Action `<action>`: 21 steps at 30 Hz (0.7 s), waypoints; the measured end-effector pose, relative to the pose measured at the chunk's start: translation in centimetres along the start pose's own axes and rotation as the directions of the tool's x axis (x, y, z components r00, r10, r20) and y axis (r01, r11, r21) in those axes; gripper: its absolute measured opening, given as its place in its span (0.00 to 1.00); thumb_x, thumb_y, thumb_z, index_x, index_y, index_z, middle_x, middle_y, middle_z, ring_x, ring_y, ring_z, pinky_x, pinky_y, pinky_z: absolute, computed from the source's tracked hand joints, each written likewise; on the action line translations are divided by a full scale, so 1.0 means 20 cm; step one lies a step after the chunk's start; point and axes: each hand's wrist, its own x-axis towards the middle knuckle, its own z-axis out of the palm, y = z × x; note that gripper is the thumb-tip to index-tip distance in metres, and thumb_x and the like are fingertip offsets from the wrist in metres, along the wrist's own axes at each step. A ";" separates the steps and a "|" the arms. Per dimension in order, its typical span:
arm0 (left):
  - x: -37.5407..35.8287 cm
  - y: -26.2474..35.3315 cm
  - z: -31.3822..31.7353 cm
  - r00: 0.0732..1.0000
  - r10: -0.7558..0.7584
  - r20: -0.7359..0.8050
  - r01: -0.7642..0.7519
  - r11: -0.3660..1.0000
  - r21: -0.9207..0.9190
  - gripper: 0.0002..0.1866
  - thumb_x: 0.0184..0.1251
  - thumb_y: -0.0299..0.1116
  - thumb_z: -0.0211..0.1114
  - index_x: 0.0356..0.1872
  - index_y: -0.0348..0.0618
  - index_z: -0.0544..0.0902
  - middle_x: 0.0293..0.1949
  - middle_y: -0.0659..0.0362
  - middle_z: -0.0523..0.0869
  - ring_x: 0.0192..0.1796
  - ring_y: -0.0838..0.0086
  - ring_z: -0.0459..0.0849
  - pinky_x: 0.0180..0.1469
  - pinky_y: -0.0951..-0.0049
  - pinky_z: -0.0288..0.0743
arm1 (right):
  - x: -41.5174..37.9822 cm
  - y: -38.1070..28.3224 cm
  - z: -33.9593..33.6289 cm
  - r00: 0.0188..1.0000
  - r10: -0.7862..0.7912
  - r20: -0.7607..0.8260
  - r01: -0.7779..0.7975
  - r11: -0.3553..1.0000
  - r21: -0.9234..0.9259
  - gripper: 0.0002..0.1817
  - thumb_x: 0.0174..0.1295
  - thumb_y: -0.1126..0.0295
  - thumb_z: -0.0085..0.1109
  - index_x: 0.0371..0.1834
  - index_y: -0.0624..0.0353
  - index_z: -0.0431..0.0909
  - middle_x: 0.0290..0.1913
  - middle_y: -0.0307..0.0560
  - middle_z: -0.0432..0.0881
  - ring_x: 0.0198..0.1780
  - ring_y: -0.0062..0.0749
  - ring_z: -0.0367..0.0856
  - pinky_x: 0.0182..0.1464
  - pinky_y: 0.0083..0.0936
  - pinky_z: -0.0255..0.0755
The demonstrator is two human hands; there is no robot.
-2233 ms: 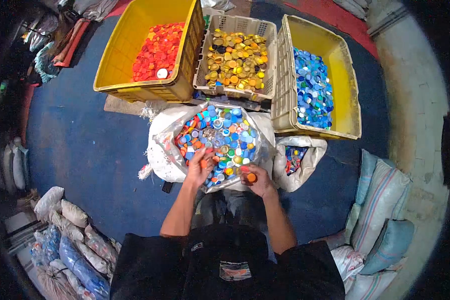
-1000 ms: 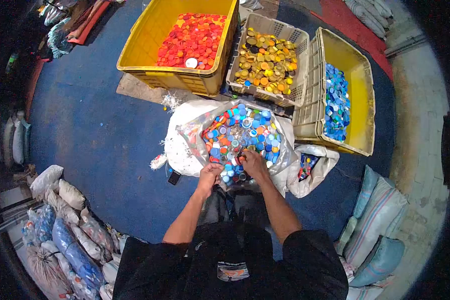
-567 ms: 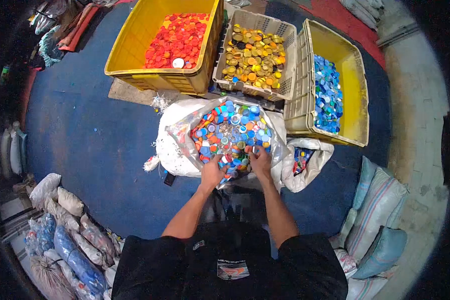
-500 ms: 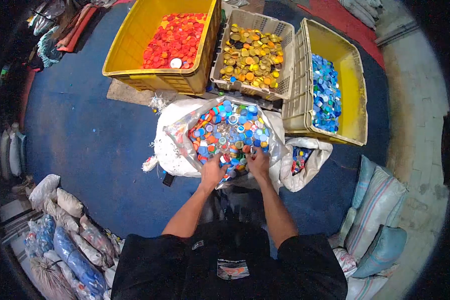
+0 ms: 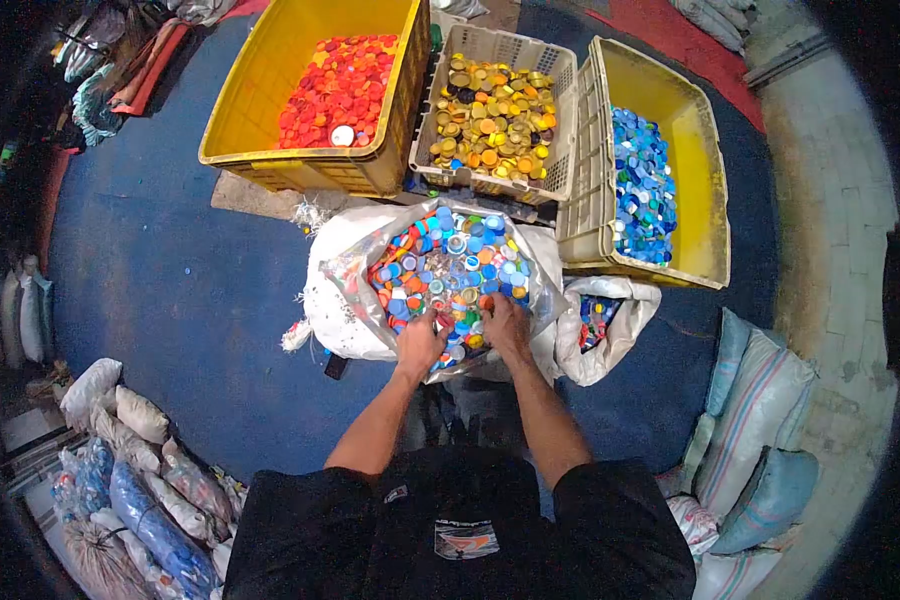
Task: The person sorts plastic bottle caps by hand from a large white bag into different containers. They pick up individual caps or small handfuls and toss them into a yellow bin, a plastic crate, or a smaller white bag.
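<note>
An opened clear plastic bag (image 5: 345,268) full of mixed plastic bottle caps (image 5: 480,258) lies in front of me, mostly blue, orange, red and white ones. At its near left side my left hand (image 5: 422,340) is closed, with a red cap (image 5: 443,321) at its fingertips. Just to the right, my right hand (image 5: 508,328) pinches an orange-red cap (image 5: 487,302) over the pile. Both hands reach into the bag's mouth, and the fingertips are partly hidden among the caps.
Beyond the bag stand a yellow bin (image 5: 300,165) of red caps, a pale crate (image 5: 565,110) of yellow caps and a yellow bin (image 5: 705,180) of blue caps. A small white sack (image 5: 630,340) with caps sits at right. Filled sacks (image 5: 745,430) line both sides.
My right hand has shifted slightly left and down over the caps. My left hand stays near the bag's near edge. The whole view has moved a little.
</note>
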 end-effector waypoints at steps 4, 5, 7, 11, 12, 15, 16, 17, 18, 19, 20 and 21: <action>0.01 0.02 0.00 0.996 -0.020 0.091 0.013 0.997 0.082 0.21 0.56 0.44 0.69 0.46 0.41 0.78 0.37 0.44 0.84 0.42 0.50 0.84 0.41 0.52 0.77 | -0.02 0.07 0.00 0.988 0.155 -0.018 -0.140 0.934 0.328 0.17 0.54 0.61 0.68 0.41 0.60 0.80 0.29 0.43 0.81 0.30 0.35 0.79 0.34 0.31 0.73; 0.01 0.03 0.00 0.997 -0.020 0.080 0.014 0.997 0.073 0.21 0.56 0.44 0.70 0.46 0.41 0.78 0.37 0.44 0.84 0.42 0.50 0.84 0.41 0.52 0.77 | -0.02 0.09 0.00 0.978 0.210 0.019 -0.196 0.876 0.441 0.17 0.54 0.60 0.69 0.39 0.61 0.80 0.27 0.40 0.80 0.27 0.30 0.78 0.31 0.28 0.72; 0.01 0.04 0.01 0.998 -0.018 0.056 0.015 0.998 0.057 0.22 0.56 0.45 0.70 0.45 0.41 0.78 0.37 0.44 0.84 0.42 0.50 0.84 0.41 0.53 0.77 | -0.04 0.13 -0.02 0.957 0.259 0.129 -0.276 0.687 0.672 0.13 0.55 0.61 0.69 0.35 0.58 0.80 0.24 0.31 0.73 0.21 0.17 0.67 0.23 0.21 0.62; 0.01 0.01 0.03 1.000 -0.024 -0.012 0.024 0.998 -0.054 0.21 0.56 0.48 0.70 0.39 0.39 0.79 0.30 0.47 0.84 0.36 0.51 0.84 0.37 0.55 0.77 | -0.11 0.04 -0.21 0.876 0.299 0.378 -0.433 0.144 0.890 0.08 0.60 0.62 0.63 0.31 0.54 0.78 0.20 0.30 0.70 0.19 0.16 0.65 0.21 0.20 0.57; -0.01 0.01 0.02 0.998 -0.037 -0.055 0.031 0.994 -0.103 0.21 0.57 0.49 0.69 0.36 0.39 0.80 0.26 0.49 0.83 0.31 0.54 0.84 0.33 0.57 0.77 | -0.13 0.05 -0.23 0.843 0.283 0.458 -0.470 -0.030 0.882 0.09 0.61 0.61 0.62 0.31 0.53 0.77 0.20 0.31 0.71 0.19 0.18 0.65 0.21 0.21 0.58; -0.02 0.00 -0.07 0.884 -0.320 0.340 0.465 0.538 -0.703 0.21 0.60 0.52 0.66 0.28 0.42 0.79 0.17 0.59 0.78 0.18 0.69 0.79 0.20 0.69 0.72 | -0.18 0.05 -0.26 0.768 0.223 0.600 -0.543 -0.271 0.795 0.11 0.63 0.58 0.58 0.30 0.53 0.76 0.20 0.35 0.73 0.17 0.23 0.67 0.20 0.22 0.57; -0.02 0.00 -0.11 0.765 -0.290 0.575 0.630 0.153 -0.761 0.21 0.61 0.53 0.64 0.26 0.43 0.79 0.14 0.63 0.75 0.14 0.74 0.76 0.15 0.74 0.69 | -0.19 0.05 -0.27 0.753 0.204 0.626 -0.570 -0.272 0.775 0.12 0.63 0.57 0.58 0.30 0.53 0.76 0.19 0.35 0.73 0.18 0.23 0.67 0.20 0.22 0.57; -0.03 0.00 -0.15 0.699 -0.211 0.684 0.683 -0.087 -0.725 0.22 0.63 0.55 0.61 0.28 0.43 0.78 0.14 0.66 0.73 0.13 0.78 0.71 0.14 0.78 0.64 | -0.21 0.04 -0.28 0.738 0.182 0.650 -0.598 -0.271 0.754 0.12 0.62 0.57 0.58 0.30 0.53 0.76 0.19 0.35 0.72 0.18 0.23 0.67 0.20 0.22 0.57; -0.05 0.01 -0.19 0.635 -0.099 0.766 0.711 -0.313 -0.630 0.23 0.64 0.56 0.58 0.31 0.43 0.77 0.14 0.68 0.70 0.12 0.82 0.66 0.12 0.82 0.58 | -0.23 0.02 -0.29 0.718 0.155 0.678 -0.646 -0.214 0.733 0.12 0.62 0.55 0.56 0.32 0.51 0.76 0.21 0.35 0.73 0.17 0.23 0.69 0.19 0.20 0.60; -0.07 0.01 -0.22 0.576 0.038 0.816 0.715 -0.508 -0.480 0.24 0.66 0.58 0.55 0.33 0.43 0.77 0.14 0.71 0.68 0.11 0.86 0.60 0.11 0.86 0.53 | -0.23 0.02 -0.28 0.702 0.171 0.691 -0.670 -0.169 0.723 0.13 0.62 0.55 0.55 0.32 0.52 0.75 0.21 0.36 0.73 0.18 0.24 0.69 0.19 0.20 0.60; -0.09 0.01 -0.25 0.514 0.046 0.857 0.742 -0.525 -0.416 0.24 0.64 0.57 0.57 0.34 0.42 0.76 0.14 0.70 0.67 0.11 0.86 0.61 0.11 0.86 0.55 | -0.24 0.01 -0.28 0.709 0.128 0.694 -0.660 -0.228 0.716 0.13 0.62 0.55 0.55 0.33 0.53 0.75 0.22 0.37 0.74 0.19 0.24 0.70 0.20 0.21 0.62; -0.10 0.01 -0.26 0.509 0.064 0.858 0.753 -0.516 -0.408 0.24 0.64 0.57 0.57 0.35 0.41 0.76 0.14 0.70 0.67 0.11 0.86 0.62 0.11 0.85 0.56 | -0.25 0.00 -0.27 0.713 0.084 0.696 -0.652 -0.285 0.703 0.13 0.62 0.56 0.55 0.33 0.54 0.75 0.22 0.38 0.75 0.20 0.25 0.71 0.20 0.22 0.63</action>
